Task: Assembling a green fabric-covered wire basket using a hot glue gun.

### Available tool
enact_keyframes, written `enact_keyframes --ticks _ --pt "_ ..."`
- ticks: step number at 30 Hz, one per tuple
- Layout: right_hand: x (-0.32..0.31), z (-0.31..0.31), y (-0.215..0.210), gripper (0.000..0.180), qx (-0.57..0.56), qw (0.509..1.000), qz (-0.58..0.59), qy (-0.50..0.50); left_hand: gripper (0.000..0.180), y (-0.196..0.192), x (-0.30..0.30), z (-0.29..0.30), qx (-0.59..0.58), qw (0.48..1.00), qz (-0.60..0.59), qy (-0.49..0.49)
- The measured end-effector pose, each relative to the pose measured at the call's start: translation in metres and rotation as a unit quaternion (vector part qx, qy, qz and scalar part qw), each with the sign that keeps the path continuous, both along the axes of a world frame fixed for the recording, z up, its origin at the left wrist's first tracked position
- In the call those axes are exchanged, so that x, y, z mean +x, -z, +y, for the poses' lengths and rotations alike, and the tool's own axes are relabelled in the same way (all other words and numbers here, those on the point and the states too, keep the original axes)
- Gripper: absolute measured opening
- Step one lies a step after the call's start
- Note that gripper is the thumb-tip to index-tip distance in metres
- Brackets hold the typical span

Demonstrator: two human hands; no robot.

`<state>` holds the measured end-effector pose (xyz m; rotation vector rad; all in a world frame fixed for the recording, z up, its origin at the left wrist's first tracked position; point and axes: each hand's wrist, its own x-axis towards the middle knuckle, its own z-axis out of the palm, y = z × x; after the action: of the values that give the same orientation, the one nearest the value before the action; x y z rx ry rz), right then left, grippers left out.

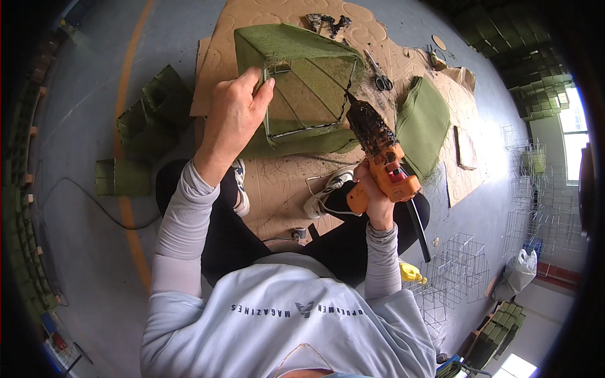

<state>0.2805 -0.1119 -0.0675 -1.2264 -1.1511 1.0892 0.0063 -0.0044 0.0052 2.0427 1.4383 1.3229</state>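
A green fabric-covered wire-frame box (296, 53) lies with its open side toward me, and black glue shows along the wire rim. At the rim's left edge, my left hand (239, 107) pinches the fabric and wire between thumb and fingers. My right hand (376, 205) is wrapped round the handle of an orange hot glue gun (386, 165). Its front is caked in black, and its thin tip points at the right side of the box's rim. A black glue stick (418, 230) sticks out of the gun's back.
Cardboard (217, 57) covers the floor beneath the box. Scissors (380, 77) and a stack of green fabric (423, 123) lie to the right. Several green boxes (135, 129) stand at the left, near a cable (94, 198). Bare wire frames (463, 268) sit at the lower right.
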Motion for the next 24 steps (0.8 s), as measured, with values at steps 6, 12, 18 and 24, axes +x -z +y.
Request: enact_keyframes --ticks 6,12,18,24 --pt "0.0005 -0.0068 0.0086 0.019 -0.018 0.999 0.049 0.004 0.017 0.0040 -0.0047 0.0023 0.002 1.000 0.021 -0.006" --pt "0.0003 -0.0074 0.0075 0.019 -0.026 0.999 0.033 0.003 0.019 0.0034 -0.0044 0.0001 -0.004 1.000 0.007 -0.005" --pt "-0.0031 -0.0075 0.0020 0.017 -0.024 1.000 0.012 0.003 0.020 0.0013 -0.0047 0.0009 -0.001 1.000 -0.015 -0.003" --pt "-0.0028 -0.0044 0.0033 0.015 -0.017 0.999 0.044 0.009 0.020 0.0044 -0.0060 0.0019 -0.007 1.000 -0.013 -0.005"
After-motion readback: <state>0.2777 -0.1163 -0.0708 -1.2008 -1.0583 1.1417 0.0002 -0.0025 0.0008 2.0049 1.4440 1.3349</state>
